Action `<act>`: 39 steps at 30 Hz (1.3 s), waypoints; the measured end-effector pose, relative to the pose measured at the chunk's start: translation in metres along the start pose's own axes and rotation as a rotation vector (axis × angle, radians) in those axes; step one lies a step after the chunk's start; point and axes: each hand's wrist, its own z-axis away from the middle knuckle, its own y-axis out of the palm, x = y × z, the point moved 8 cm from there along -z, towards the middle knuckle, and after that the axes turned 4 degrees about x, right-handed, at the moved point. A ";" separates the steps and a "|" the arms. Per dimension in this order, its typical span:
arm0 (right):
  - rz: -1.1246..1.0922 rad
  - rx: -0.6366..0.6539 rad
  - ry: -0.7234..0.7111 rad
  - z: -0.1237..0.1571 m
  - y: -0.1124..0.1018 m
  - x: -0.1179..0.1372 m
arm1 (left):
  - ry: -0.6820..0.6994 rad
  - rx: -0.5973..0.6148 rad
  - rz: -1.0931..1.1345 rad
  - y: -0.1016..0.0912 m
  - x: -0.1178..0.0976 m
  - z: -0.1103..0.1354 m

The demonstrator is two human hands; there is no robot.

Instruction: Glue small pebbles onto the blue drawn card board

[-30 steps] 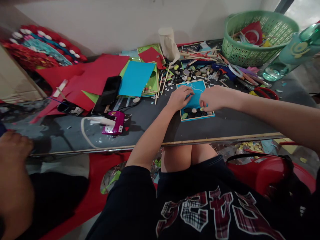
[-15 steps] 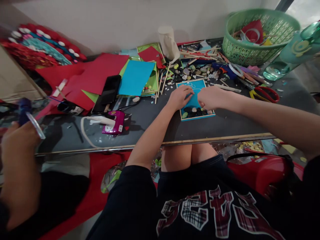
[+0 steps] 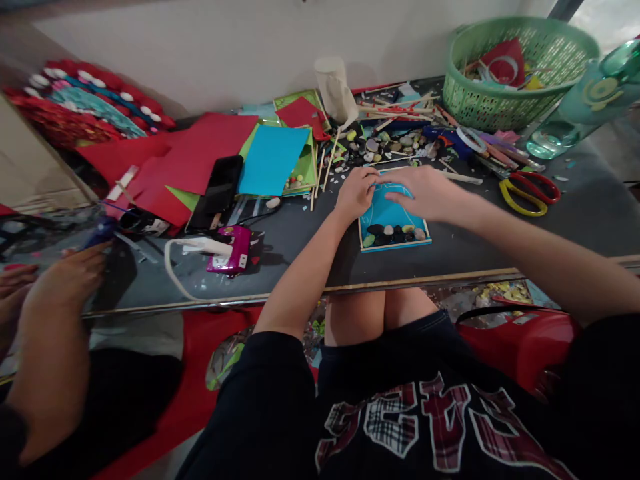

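Note:
A small blue panel (image 3: 391,208) edged with thin wooden sticks lies on the dark table, with white outlines drawn on it. Dark, green and pale pebbles (image 3: 397,233) line its near side. My left hand (image 3: 356,191) rests over the panel's far left corner, fingers bent but laid out along the edge. Above the far part of the panel, my right hand (image 3: 420,190) has its fingers stretched toward the left fingertips and its thumb apart. The two hands' fingertips meet at the far edge. Anything small beneath them is hidden.
Loose pebbles (image 3: 373,145) and sticks (image 3: 400,110) lie behind the panel. Right are scissors (image 3: 530,193), a green basket (image 3: 520,100) and a bottle (image 3: 565,120). Left are a phone (image 3: 223,183), a purple power adapter (image 3: 233,250) and a co-worker's hand (image 3: 70,273) by a blue tool.
My right hand has gone from a closed shape over the panel's middle to stretched fingers at its far edge. The co-worker's blue tool has moved right and down onto the table.

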 end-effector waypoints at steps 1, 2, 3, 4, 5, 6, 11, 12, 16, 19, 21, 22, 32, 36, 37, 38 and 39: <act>-0.030 -0.033 -0.047 0.004 0.014 0.007 | -0.034 -0.016 -0.007 0.000 0.003 0.000; -0.032 0.005 -0.099 0.008 0.034 0.016 | -0.075 -0.036 -0.006 -0.001 0.006 0.000; -0.016 0.055 -0.120 0.011 0.054 0.021 | -0.122 -0.058 -0.002 -0.003 0.009 0.001; 0.014 0.064 -0.122 0.013 0.069 0.023 | -0.169 -0.082 0.003 -0.005 0.012 0.002; 0.039 0.052 -0.152 0.015 0.080 0.026 | -0.212 -0.101 0.005 -0.008 0.015 0.003; 0.053 0.045 -0.179 0.016 0.087 0.027 | -0.249 -0.116 0.002 -0.010 0.017 0.004; 0.145 0.017 -0.211 0.016 0.088 0.023 | -0.361 -0.081 -0.029 -0.017 0.017 0.005; 0.156 0.003 -0.220 0.017 0.084 0.023 | -0.379 -0.059 -0.031 -0.018 0.015 0.005; 0.149 -0.129 -0.221 0.023 0.064 0.019 | -0.395 -0.007 -0.056 -0.021 0.007 0.006; 0.128 -0.181 -0.131 0.027 0.057 0.007 | -0.367 0.037 -0.094 -0.016 0.003 0.005; 0.129 -0.124 -0.122 0.027 0.060 0.004 | -0.353 0.073 -0.102 -0.010 0.004 0.002; 0.132 -0.095 -0.124 0.026 0.061 0.005 | -0.348 0.079 -0.098 -0.006 0.006 0.001; 0.117 -0.026 -0.028 0.028 0.059 0.006 | -0.252 -0.081 0.048 0.010 0.028 -0.003; 0.122 -0.130 0.012 0.034 0.051 0.000 | -0.270 -0.083 0.022 0.005 0.025 -0.005; 0.110 -0.120 0.028 0.034 0.052 -0.004 | -0.255 -0.068 0.017 0.004 0.021 -0.006; 0.092 -0.069 0.014 0.033 0.057 -0.005 | -0.241 -0.041 0.012 0.003 0.017 -0.006; 0.082 -0.015 -0.012 0.032 0.062 -0.006 | -0.226 -0.005 0.003 0.002 0.012 -0.006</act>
